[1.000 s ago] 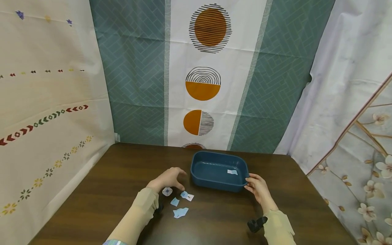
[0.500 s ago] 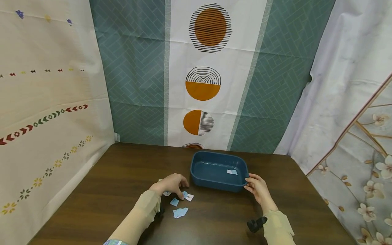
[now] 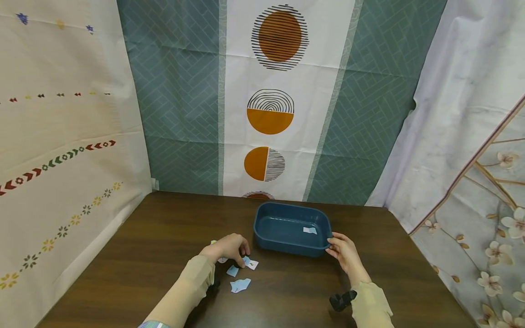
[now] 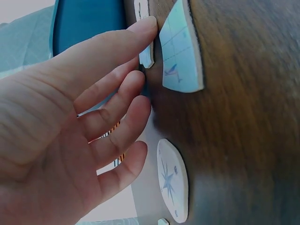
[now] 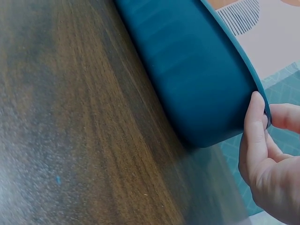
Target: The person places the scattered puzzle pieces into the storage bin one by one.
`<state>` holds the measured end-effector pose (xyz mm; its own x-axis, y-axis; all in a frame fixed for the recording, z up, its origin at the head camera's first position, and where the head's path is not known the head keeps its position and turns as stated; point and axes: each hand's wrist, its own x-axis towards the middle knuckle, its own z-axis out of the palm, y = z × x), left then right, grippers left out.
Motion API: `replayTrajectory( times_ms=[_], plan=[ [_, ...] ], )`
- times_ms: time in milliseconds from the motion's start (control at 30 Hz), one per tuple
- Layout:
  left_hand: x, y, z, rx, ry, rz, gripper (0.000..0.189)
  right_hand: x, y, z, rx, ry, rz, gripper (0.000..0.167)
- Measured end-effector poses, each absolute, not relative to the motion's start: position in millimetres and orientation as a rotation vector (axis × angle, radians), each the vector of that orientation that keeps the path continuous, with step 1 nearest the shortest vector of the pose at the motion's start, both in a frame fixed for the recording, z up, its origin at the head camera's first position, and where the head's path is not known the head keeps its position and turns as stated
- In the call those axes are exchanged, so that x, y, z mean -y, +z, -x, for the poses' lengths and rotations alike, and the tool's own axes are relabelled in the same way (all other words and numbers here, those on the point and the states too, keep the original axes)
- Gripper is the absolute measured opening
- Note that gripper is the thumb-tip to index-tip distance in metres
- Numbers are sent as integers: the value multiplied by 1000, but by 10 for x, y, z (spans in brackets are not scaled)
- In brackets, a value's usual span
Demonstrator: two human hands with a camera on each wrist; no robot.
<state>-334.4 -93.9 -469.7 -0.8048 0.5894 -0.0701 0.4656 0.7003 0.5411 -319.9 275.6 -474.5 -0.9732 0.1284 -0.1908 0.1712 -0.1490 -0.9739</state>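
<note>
My left hand (image 3: 226,247) is low over the table, with its thumb at a flat white-and-blue printed piece (image 3: 252,264). In the left wrist view its fingers are loosely bent, and no piece is seen lifted. Close by lie a small light-blue piece (image 3: 232,271), a larger light-blue piece (image 3: 240,285) and a white compass-rose piece (image 4: 172,182), which the hand partly hides in the head view. My right hand (image 3: 345,256) pinches the near right rim of a dark blue rectangular tub (image 3: 287,246). Inside the tub lies one white-and-blue piece (image 3: 310,230).
The brown wooden table (image 3: 295,296) carries everything. A yellow-green bit (image 3: 213,242) shows behind the left hand. Patterned cloths hang at the back (image 3: 180,136), left (image 3: 74,159) and right (image 3: 451,182).
My left hand has come down and slightly nearer, onto the white-and-blue piece, and its fingers have bent a little more. The right hand keeps its hold on the tub, which has not moved.
</note>
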Motion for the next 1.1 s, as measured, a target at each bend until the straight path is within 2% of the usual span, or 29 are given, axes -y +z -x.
replayTrajectory(
  times_ms=[1100],
  plan=[
    [1054,-4682,3328,-2656,804,-861,20,-2716,-4786,3144,-2033,-2353,-352,40]
  ],
)
